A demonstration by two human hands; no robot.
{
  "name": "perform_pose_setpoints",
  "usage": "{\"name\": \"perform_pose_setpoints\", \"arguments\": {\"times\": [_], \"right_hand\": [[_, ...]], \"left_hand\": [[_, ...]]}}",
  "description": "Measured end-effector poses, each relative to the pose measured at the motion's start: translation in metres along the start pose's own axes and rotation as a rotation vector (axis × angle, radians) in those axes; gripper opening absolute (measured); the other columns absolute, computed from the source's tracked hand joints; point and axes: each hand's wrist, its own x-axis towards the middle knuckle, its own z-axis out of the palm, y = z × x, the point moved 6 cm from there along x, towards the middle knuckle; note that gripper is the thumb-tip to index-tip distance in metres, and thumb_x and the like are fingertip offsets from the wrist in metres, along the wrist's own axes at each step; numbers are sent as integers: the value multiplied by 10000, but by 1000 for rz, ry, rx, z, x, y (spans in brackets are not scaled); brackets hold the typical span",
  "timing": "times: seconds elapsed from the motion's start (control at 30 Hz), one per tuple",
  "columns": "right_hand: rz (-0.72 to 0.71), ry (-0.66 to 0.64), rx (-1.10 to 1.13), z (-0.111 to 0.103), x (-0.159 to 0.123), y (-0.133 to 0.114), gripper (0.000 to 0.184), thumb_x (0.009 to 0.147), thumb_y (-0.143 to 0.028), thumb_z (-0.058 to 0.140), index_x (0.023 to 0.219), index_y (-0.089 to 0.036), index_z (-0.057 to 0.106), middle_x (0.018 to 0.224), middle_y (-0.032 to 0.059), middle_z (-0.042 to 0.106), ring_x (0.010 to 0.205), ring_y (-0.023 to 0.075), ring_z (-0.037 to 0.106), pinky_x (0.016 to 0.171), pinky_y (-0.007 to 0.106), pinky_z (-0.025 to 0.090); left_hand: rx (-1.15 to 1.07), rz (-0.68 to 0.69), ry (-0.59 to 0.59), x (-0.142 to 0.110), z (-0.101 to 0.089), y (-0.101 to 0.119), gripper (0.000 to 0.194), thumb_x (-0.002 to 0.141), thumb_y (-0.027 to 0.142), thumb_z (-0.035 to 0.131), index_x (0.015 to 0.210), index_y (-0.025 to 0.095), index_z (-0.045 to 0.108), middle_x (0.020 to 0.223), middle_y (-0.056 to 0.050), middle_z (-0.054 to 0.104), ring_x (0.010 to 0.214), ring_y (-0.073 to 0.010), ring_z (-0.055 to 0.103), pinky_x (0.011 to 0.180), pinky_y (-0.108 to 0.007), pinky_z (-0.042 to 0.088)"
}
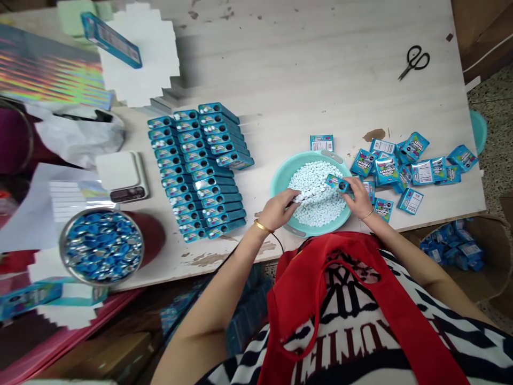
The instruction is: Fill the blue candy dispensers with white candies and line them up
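A turquoise basin (pixel 279 172) full of small white candies (pixel 316 214) stands at the table's front edge. My right hand (pixel 358 199) grips a small blue candy box (pixel 336 183) over the basin's right half; a dark round hole shows on its narrow end. My left hand (pixel 278 209) is over the basin's left rim, fingers pinched together at the end of a narrow raised row of white candies. Whether a clear scoop lies beneath that row I cannot tell. One flat blue packet (pixel 321 143) lies just behind the basin.
Rows of blue boxes (pixel 204 171) stand left of the basin. Blue packets (pixel 387 168) lie scattered at right. Black scissors (pixel 414 61) lie farther back. At left are a scale (pixel 122 174), a metal pot (pixel 146 235) of blue-silver pieces and white card (pixel 140 53).
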Motion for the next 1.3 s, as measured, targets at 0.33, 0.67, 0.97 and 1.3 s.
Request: {"name": "perform_pose_setpoints", "arguments": {"times": [0.33, 0.67, 0.97, 1.3], "right_hand": [[-155, -173, -92, 34, -7, -17, 517, 860, -135, 493, 1362, -256, 514, 1246, 112, 595, 1191, 300, 546, 1106, 540, 447], [-89, -76, -13, 23, -14, 0, 466, 876, -176, 505, 1337, -239, 525, 1266, 117, 604, 1221, 294, 556, 1104, 528, 450], [59, 89, 25, -19, -6, 3, 370, 927, -430, 605, 1258, -271, 558, 1212, 98, 645, 1150, 294, 610, 1019, 493, 503], [106, 173, 41, -24, -1, 10, 410, 913, -498, 620, 1247, -268, 559, 1181, 86, 656, 1100, 276, 632, 977, 463, 533]], "left_hand": [[477, -75, -208, 19, -29, 81, 267, 940, 172, 432, 1167, 197, 569, 1022, -107, 666, 903, -248, 645, 732, -351, 501], [493, -142, -22, 30, -36, 49, 260, 982, 225, 383, 1120, 193, 601, 994, -129, 611, 929, -289, 600, 763, -403, 460], [268, -260, -99, 63, 96, -49, 335, 980, 154, 336, 1191, 178, 595, 1185, -162, 617, 1118, -282, 558, 933, -413, 437], [-142, -108, -100, 32, 107, -16, 308, 942, 247, 475, 1231, 179, 555, 1163, -97, 642, 1052, -204, 615, 958, -344, 488]]}}
